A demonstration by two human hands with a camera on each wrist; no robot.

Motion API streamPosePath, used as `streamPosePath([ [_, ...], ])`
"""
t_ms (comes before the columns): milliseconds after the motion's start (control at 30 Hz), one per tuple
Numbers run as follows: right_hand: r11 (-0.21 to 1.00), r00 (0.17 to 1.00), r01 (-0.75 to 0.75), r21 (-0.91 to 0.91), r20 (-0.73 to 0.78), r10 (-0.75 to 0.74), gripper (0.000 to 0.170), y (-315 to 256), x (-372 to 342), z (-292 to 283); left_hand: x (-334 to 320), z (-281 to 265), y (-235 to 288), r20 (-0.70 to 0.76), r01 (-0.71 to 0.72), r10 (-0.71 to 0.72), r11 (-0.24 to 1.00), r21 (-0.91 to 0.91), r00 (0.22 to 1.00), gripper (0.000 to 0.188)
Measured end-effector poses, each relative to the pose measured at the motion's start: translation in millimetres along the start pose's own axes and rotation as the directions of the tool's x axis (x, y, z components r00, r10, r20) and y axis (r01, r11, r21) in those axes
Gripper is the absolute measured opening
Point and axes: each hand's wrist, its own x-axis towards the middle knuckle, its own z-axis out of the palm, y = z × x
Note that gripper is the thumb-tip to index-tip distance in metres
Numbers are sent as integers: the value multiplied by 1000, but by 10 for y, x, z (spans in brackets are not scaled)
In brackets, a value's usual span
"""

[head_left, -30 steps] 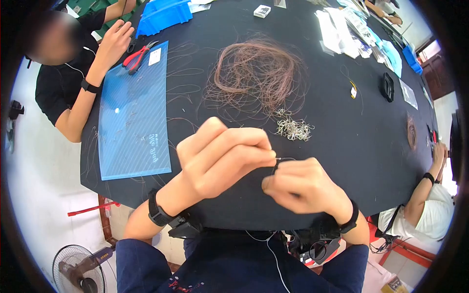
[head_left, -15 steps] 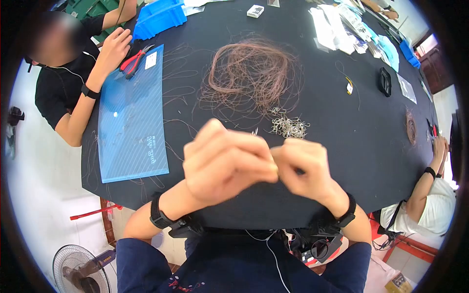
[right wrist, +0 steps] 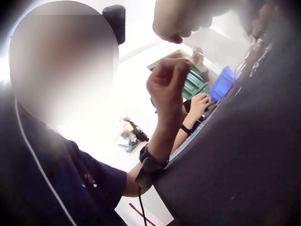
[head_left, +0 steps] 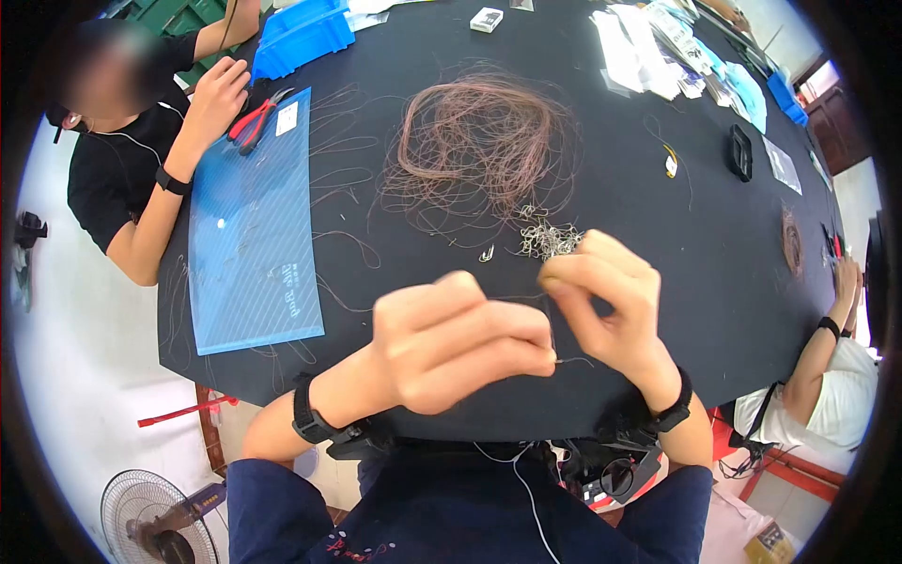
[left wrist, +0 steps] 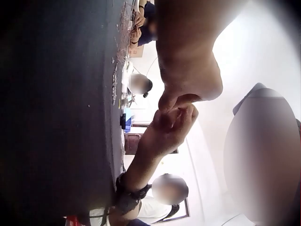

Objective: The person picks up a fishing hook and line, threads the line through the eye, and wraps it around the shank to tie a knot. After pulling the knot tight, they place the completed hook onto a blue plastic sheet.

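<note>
Change: half a second ago the hands met at the fingertips; now they are apart. The right hand (head_left: 611, 296) has moved up and out from the left hand (head_left: 460, 348), its thumb and forefinger together in a narrow pinch. The left hand is lower, fingers curled and tips pressed together. A thin strand of line (head_left: 575, 361) leaves the left fingertips toward the right; a finer length seems to rise from there to the right fingertips. Both hands read as gripping line, the left more surely.

Meaning (judgement): the line is being drawn out or looped at the left fingertips; that turn does not look finished, since both pinches are kept.

Around the hands: a pile of small metal hooks (head_left: 548, 238) just beyond the right fingertips, partly covered by that hand; a few loose hooks (head_left: 487, 254) on the tabletop (head_left: 695, 282) beyond the left knuckles, uncovered since a second ago; the tangle of brown line (head_left: 526, 155) farther out.

Hard to make out: the small metal piece that showed at the left fingertips a second ago is now hidden or too small to identify. Any knot cannot be resolved. In the left wrist view the hands overlap and mask the grip; the right wrist view shows a gap but blurs the line.
</note>
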Motion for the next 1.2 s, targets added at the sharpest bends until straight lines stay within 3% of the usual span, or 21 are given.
streamPosePath([
  [67,999,999,-15,35,50,13,14,-8,-38,116,48,-66,-22,-52,95,-94,995,11,994,21],
  [167,994,978,99,48,177,-106,14,-50,-101,212,38,-63,-178,-172,219,-198,969,113,965,21],
  [233,987,967,156,28,202,-159,19,-129,-89,186,12,-56,-231,-114,168,-149,970,177,982,19],
  [400,962,963,267,-58,33,-266,23,-154,-38,55,0,60,-129,22,43,-50,971,235,999,17],
  [500,957,960,269,-107,-55,-276,24,-69,-13,-10,-15,170,-55,22,-6,2,979,202,1000,14],
  [633,993,988,100,-59,-112,-106,17,7,28,-25,8,116,22,17,16,-17,999,49,1000,16],
  [833,991,991,-86,100,110,75,13,-23,-10,134,-8,22,-22,-112,133,-143,987,-91,983,18],
  [900,978,975,-135,161,199,102,14,-74,-24,153,7,13,-92,-120,229,-262,945,-233,958,16],
  [933,977,971,-138,164,214,102,12,-88,-53,185,13,9,-109,-117,273,-320,913,-304,940,15],
  [967,947,956,-215,240,252,153,9,-143,-53,196,1,-39,-77,-26,416,-460,824,-385,888,12],
  [1000,905,935,-290,310,291,200,7,-187,-47,202,11,-57,-6,85,626,-705,561,-542,705,9],
  [1067,837,889,-406,368,372,267,8,-181,-71,212,-16,25,-103,54,485,-769,344,-804,637,4],
  [1133,770,850,-493,406,416,325,10,-169,-77,220,34,-31,-170,19,448,-847,262,-854,531,8],
  [1200,648,819,-568,508,428,382,10,-141,-132,247,-33,-142,-325,51,554,-895,229,-800,444,13],
])
